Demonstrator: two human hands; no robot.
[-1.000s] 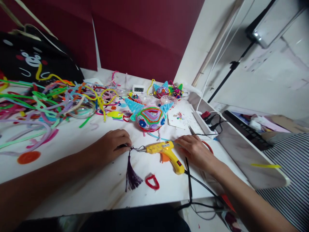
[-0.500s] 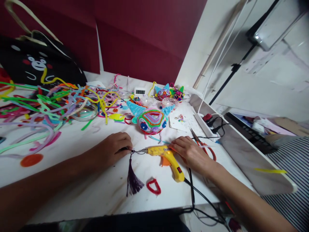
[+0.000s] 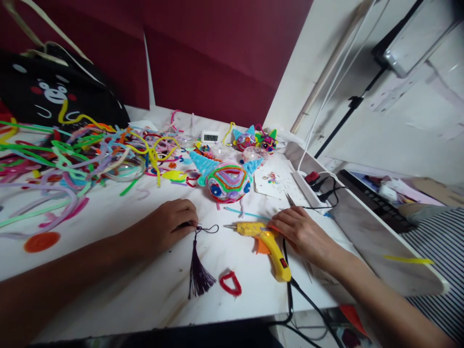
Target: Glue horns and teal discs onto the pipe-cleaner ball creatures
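Note:
My left hand (image 3: 170, 226) rests on the white table (image 3: 108, 270), its fingers pinched on the black cord loop of a dark purple tassel (image 3: 197, 270) that lies toward me. My right hand (image 3: 302, 232) lies over the rear of a yellow glue gun (image 3: 266, 244), fingers curled on its body; the nozzle points left, a short gap from the cord loop. A red pipe-cleaner loop (image 3: 230, 283) lies by the tassel. Behind the hands sits a round multicoloured pipe-cleaner creature with blue horns (image 3: 226, 180).
A big tangle of coloured pipe cleaners (image 3: 72, 159) covers the left of the table, with a black bear-print bag (image 3: 54, 92) behind. A small clock (image 3: 210, 137), two more creatures (image 3: 255, 137), a paper sheet (image 3: 279, 181), scissors and a power strip (image 3: 315, 181) stand at right. The gun's cable hangs off the front edge.
The glue gun has slid right under my right hand, its nozzle now apart from the tassel's cord loop. My left hand stays pinched on the cord.

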